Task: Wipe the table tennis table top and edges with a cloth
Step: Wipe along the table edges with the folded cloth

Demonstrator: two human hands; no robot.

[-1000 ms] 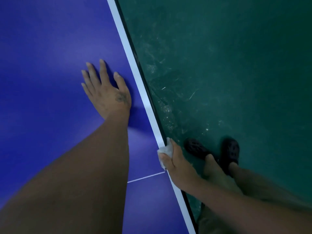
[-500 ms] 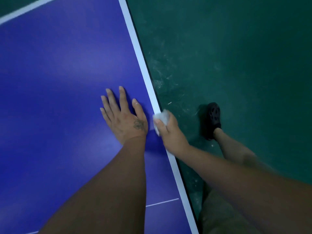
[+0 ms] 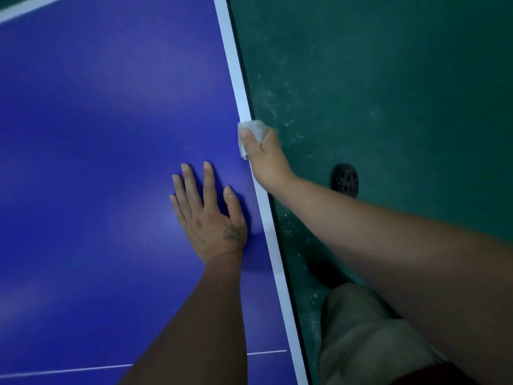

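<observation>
Your left hand [image 3: 211, 218] lies flat on the smooth blue table tennis worktop [image 3: 97, 134], palm down. Its 4 fingers and thumb are spread wide and straight, holding nothing, just inside the white painted border stripe [image 3: 231, 59]. A small dark mark [image 3: 231, 234] shows on the back of it near the thumb base.

Your right hand [image 3: 263, 159] is out past it, at the worktop's right edge, curled round the small crumpled white cloth [image 3: 254, 129]. The thumb presses on top of the cloth over the stripe, while the fingers wrap down the side, mostly out of sight. The cloth sits right on that edge, touching the stripe, bunched under your grip. The 2 hands are near each other but apart.

A thin white line [image 3: 69, 370] crosses the blue surface close to you and meets the stripe. Off the edge, the scuffed dark green floor [image 3: 388, 79] shows pale specks. 1 black perforated shoe [image 3: 344, 180] stands on it beside your right forearm, and beige shorts [image 3: 361, 334] fill the lower right.
</observation>
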